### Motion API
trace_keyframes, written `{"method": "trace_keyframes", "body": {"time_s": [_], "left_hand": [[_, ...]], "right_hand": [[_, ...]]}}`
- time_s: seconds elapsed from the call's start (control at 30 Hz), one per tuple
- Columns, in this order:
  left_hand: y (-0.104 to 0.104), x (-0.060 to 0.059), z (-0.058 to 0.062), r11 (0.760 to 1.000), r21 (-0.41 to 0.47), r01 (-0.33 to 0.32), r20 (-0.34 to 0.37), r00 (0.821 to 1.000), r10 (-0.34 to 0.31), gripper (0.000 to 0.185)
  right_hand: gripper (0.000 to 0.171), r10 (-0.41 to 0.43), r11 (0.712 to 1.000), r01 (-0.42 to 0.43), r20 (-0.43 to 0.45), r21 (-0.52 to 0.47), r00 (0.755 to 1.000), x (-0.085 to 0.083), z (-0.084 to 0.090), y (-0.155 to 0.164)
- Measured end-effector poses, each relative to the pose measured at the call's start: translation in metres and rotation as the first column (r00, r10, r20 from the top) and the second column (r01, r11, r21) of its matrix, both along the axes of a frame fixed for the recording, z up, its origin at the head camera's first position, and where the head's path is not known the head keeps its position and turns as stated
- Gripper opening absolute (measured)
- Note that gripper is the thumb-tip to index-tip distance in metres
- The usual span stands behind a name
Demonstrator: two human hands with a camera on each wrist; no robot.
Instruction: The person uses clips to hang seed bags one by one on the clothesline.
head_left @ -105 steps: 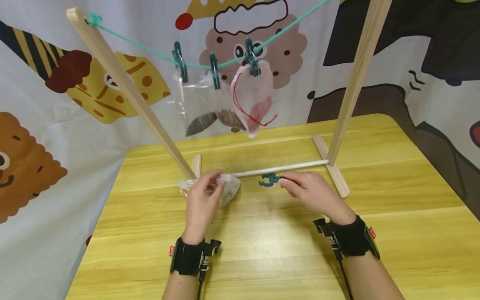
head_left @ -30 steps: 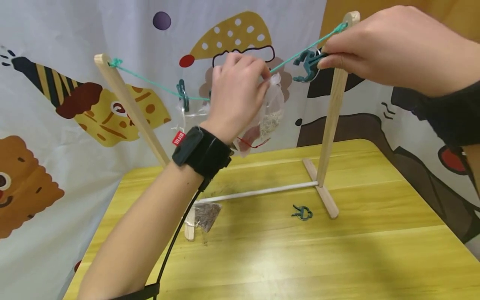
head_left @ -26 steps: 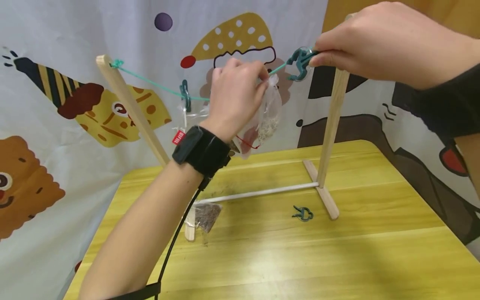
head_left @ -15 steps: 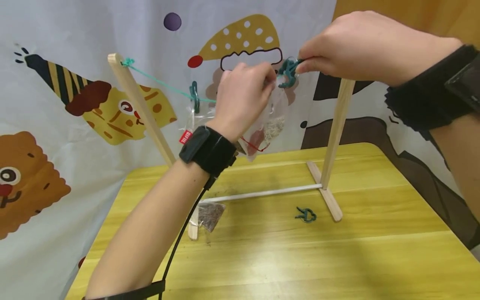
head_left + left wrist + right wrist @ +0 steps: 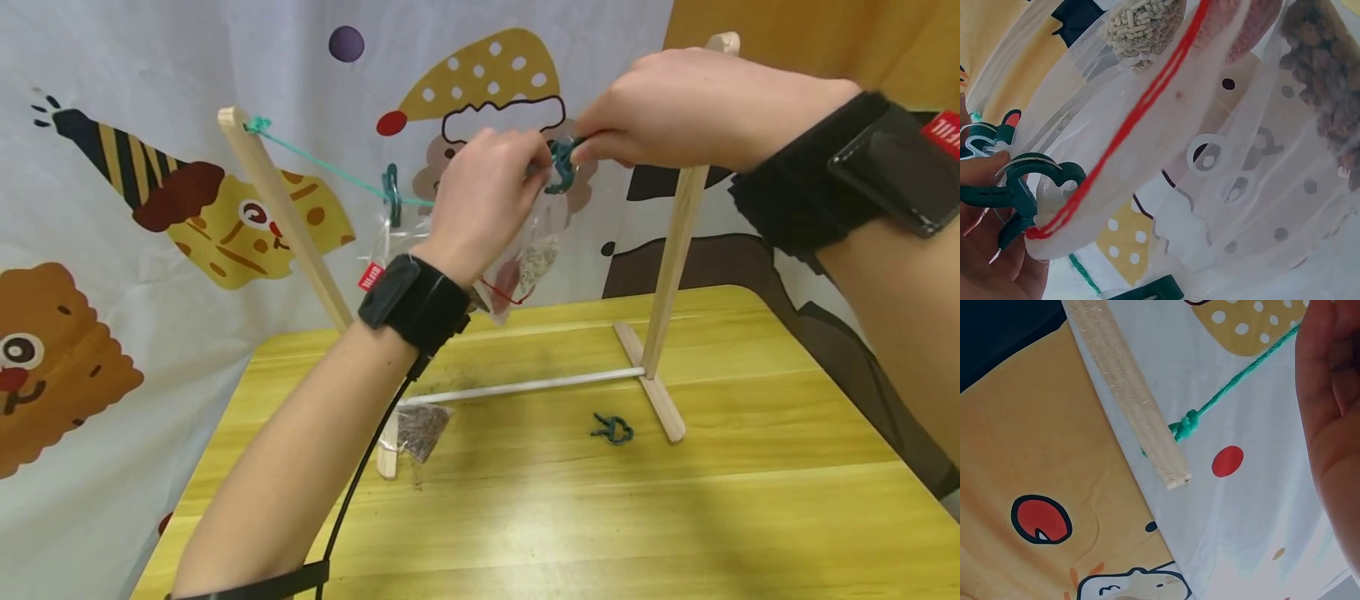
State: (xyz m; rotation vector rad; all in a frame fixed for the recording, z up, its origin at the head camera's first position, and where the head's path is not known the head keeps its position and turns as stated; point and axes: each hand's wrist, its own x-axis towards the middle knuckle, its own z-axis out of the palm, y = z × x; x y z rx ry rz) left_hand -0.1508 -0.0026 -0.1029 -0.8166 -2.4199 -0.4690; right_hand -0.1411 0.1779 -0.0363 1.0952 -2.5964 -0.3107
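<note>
My left hand (image 5: 491, 200) is up at the green line, its curled fingers holding the neck of a mesh bag of pale pellets (image 5: 538, 260). My right hand (image 5: 675, 108) pinches the handles of a dark green clip (image 5: 562, 167) close to the left fingertips, at the line. In the left wrist view, another green clip (image 5: 1022, 190) sits at the top of the red-string bag (image 5: 1110, 156), beside the left fingers. Pink contents fill the lower part of that bag. The left hand hides much of the line and some hanging bags.
A wooden post (image 5: 281, 217) on the left and another (image 5: 671, 267) on the right carry the line. On the table (image 5: 525, 500) lie a spare green clip (image 5: 612, 429) and a clear bag of brown bits (image 5: 422, 432). A white rod (image 5: 517, 387) joins the stand's feet.
The pellet bag has been lifted from the table to the line by the left hand. The right hand has brought its clip up, then leftwards to the bag's neck.
</note>
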Motion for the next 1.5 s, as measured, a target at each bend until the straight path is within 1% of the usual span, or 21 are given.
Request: {"method": "trace_keyframes", "body": {"time_s": [0.1, 0.2, 0.33, 0.43, 0.47, 0.57, 0.63, 0.67, 0.73, 0.87, 0.9, 1.1, 1.23, 1.33, 1.4, 1.47, 1.5], "left_hand": [[-0.001, -0.001, -0.001, 1.000, 0.001, 0.016, -0.001, 1.000, -0.016, 0.015], [-0.001, -0.001, -0.002, 1.000, -0.004, 0.027, -0.008, 1.000, -0.027, 0.015], [-0.002, -0.001, -0.002, 0.999, -0.013, 0.030, -0.009, 1.000, -0.030, 0.015], [-0.003, -0.001, -0.003, 0.999, -0.017, 0.029, -0.004, 1.000, -0.029, 0.015], [-0.003, -0.001, -0.004, 0.999, -0.018, 0.030, -0.003, 1.000, -0.030, 0.015], [-0.004, -0.001, -0.004, 0.999, -0.017, 0.039, -0.005, 0.999, -0.039, 0.014], [-0.005, -0.001, -0.004, 0.999, -0.018, 0.043, -0.008, 0.999, -0.043, 0.014], [-0.005, -0.001, -0.004, 0.999, -0.020, 0.044, -0.008, 0.999, -0.044, 0.014], [-0.006, -0.001, -0.004, 0.999, -0.026, 0.041, -0.007, 0.999, -0.041, 0.014], [-0.007, -0.001, -0.005, 0.998, -0.057, 0.010, -0.005, 1.000, -0.010, 0.015], [-0.008, -0.001, -0.005, 0.998, -0.069, 0.001, -0.005, 1.000, -0.001, 0.015], [-0.006, -0.001, -0.005, 0.987, -0.155, -0.044, 0.003, 0.999, 0.045, 0.016], [-0.007, -0.001, -0.006, 0.983, -0.171, -0.059, 0.006, 0.998, 0.061, 0.017], [-0.009, -0.002, -0.005, 0.985, -0.166, -0.054, 0.022, 0.998, 0.058, 0.018], [-0.011, -0.002, -0.004, 0.986, -0.162, -0.040, 0.038, 0.998, 0.047, 0.019], [-0.012, -0.001, -0.002, 0.988, -0.155, -0.019, 0.032, 0.999, 0.024, 0.020], [-0.012, 0.000, -0.002, 0.989, -0.150, -0.008, 0.017, 1.000, 0.010, 0.020]], "right_hand": [[0.020, -0.024, 1.000, 0.024, 0.027, 0.011, 0.999, -0.001, 0.000, 0.000], [0.023, -0.072, 0.997, 0.070, 0.089, 0.023, 0.993, -0.002, 0.001, 0.000], [0.026, -0.139, 0.990, 0.132, 0.182, 0.050, 0.973, -0.003, 0.002, -0.001], [0.026, -0.167, 0.985, 0.156, 0.223, 0.070, 0.960, -0.004, 0.002, -0.002], [0.028, -0.175, 0.984, 0.161, 0.231, 0.075, 0.957, -0.004, 0.002, -0.003], [0.043, -0.199, 0.979, 0.183, 0.246, 0.087, 0.949, -0.004, 0.002, -0.005], [0.054, -0.208, 0.978, 0.192, 0.243, 0.087, 0.947, -0.004, 0.001, -0.006], [0.059, -0.208, 0.978, 0.194, 0.239, 0.083, 0.949, -0.004, 0.001, -0.006], [0.061, -0.201, 0.979, 0.191, 0.236, 0.067, 0.951, -0.003, -0.001, -0.007], [0.055, -0.174, 0.985, 0.172, 0.242, 0.027, 0.955, -0.004, -0.005, -0.008], [0.053, -0.169, 0.985, 0.170, 0.249, 0.020, 0.954, -0.005, -0.006, -0.008], [0.052, -0.156, 0.985, 0.169, 0.301, -0.018, 0.941, -0.008, -0.013, -0.006], [0.056, -0.157, 0.982, 0.180, 0.312, -0.048, 0.937, -0.008, -0.016, -0.001], [0.055, -0.151, 0.980, 0.183, 0.300, -0.081, 0.942, -0.005, -0.018, 0.006], [0.051, -0.142, 0.978, 0.179, 0.282, -0.109, 0.949, -0.003, -0.020, 0.012], [0.046, -0.132, 0.974, 0.174, 0.259, -0.147, 0.957, 0.000, -0.024, 0.019], [0.045, -0.129, 0.971, 0.174, 0.253, -0.163, 0.959, 0.002, -0.027, 0.023]]}}
